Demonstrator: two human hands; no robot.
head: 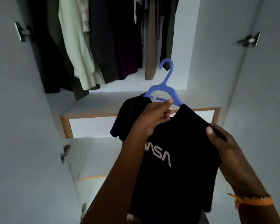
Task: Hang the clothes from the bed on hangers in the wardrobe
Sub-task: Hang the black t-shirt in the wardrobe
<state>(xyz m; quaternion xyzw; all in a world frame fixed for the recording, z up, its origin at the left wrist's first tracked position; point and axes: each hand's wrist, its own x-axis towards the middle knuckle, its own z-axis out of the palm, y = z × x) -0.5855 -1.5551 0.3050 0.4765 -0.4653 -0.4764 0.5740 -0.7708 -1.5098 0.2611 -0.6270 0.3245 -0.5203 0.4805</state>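
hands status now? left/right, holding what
Left hand: grips the blue hanger at the shirt's collar.
Right hand: pinches the black shirt at its shoulder.

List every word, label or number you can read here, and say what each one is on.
"ASA": light letters on the chest of the black T-shirt; the left hand and forearm cover whatever comes before them.
Nothing readable on the blue hanger, the hanging clothes or the wardrobe doors.

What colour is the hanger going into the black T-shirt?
Blue; the hanger shows clearly in the head view, above the T-shirt.
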